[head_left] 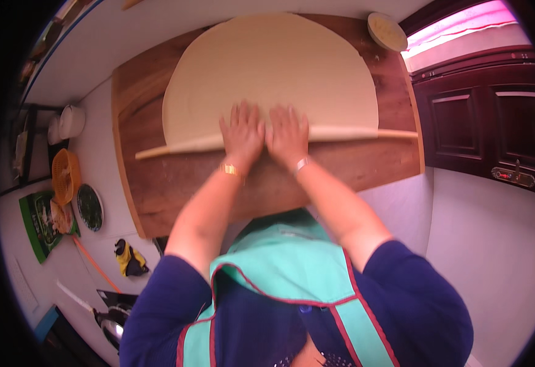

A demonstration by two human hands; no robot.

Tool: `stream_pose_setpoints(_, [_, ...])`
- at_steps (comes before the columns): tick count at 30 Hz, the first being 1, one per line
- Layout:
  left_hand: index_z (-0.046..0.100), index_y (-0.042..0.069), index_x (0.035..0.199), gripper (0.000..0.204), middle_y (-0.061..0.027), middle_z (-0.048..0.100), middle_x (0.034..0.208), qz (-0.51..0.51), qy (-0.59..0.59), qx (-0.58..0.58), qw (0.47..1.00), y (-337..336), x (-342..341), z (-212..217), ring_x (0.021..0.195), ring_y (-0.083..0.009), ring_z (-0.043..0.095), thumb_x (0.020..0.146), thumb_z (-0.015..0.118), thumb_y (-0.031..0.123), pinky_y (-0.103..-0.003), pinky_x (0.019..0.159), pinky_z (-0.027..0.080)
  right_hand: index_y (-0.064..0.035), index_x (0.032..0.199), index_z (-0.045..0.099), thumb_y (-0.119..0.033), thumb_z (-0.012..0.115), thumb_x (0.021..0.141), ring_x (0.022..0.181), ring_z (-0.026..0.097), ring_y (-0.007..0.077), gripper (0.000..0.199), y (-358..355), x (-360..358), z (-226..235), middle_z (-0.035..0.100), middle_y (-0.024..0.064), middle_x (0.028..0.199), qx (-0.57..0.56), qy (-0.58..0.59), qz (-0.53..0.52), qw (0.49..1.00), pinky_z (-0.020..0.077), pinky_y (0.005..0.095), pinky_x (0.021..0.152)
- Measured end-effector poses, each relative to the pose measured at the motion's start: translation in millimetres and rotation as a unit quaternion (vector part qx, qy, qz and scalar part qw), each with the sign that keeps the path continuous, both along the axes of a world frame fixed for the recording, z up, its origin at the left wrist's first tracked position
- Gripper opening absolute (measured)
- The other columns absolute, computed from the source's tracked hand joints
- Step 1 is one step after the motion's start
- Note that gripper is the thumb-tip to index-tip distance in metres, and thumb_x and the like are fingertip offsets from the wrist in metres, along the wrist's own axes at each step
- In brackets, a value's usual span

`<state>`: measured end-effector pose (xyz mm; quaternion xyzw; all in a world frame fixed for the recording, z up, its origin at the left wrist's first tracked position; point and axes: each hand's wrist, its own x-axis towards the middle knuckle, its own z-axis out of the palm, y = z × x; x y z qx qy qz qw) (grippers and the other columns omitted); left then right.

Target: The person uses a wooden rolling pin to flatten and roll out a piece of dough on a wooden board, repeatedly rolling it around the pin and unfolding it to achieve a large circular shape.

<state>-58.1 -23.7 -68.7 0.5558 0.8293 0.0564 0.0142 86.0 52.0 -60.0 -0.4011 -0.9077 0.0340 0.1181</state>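
Note:
A large, round, thin sheet of dough spreads over the wooden board. Its near edge is wound around a long, slender rolling pin, whose bare tapered ends stick out on both sides. My left hand lies on the wrapped pin just left of its middle, fingers stretched forward over the dough. Close beside it, my right hand presses on the same roll, fingers straight and a little spread. Both palms rest on top of the pin without wrapping around it. The middle of the pin is hidden beneath the hands and dough.
A pale bowl stands at the board's far right corner. Dark red door is on the right. To the left are an orange basket, a dark green round item, a green bag and a yellow-black cloth-like item.

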Motion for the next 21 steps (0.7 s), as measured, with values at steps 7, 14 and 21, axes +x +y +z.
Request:
stream_pose_setpoints(7, [0.04,0.017,0.142,0.05,-0.0131,0.038,0.149,0.004,0.031,0.123,0.992,9.9,-48.5,-7.3,0.139,-0.0311,0.032,0.095,0.042,0.034,-0.064,0.106,0.024,-0.0137,0.141,0.044,-0.034,0.046,0.091,0.137,0.035,0.0309,0.054,54.9,7.3,16.1,0.043,0.0083,0.147,-0.094,0.119,-0.014,0.988,0.0215,0.0604,0.11])
stream_pose_setpoints(14, [0.047,0.015,0.136,0.045,-0.0117,0.043,0.145,0.026,0.067,0.048,0.996,-51.4,-103.9,-4.4,0.135,-0.0295,0.038,0.094,0.043,0.029,-0.063,0.108,0.024,-0.0117,0.136,0.049,-0.032,0.048,0.09,0.135,0.039,0.0287,0.05,48.1,123.6,-33.7,0.045,0.0106,0.145,0.056,0.012,-0.098,0.994,0.0229,0.0559,0.11])
stream_pose_setpoints(21, [0.053,0.011,0.13,0.042,-0.0126,0.049,0.138,-0.156,-0.062,0.093,0.981,48.3,-46.9,0.2,0.132,-0.0288,0.042,0.09,0.056,0.025,-0.059,0.105,0.031,-0.0091,0.13,0.053,-0.035,0.049,0.091,0.13,0.045,0.0268,0.047,78.1,3.5,-25.2,0.05,0.0106,0.14,-0.04,-0.05,0.055,0.996,0.0274,0.0562,0.107])
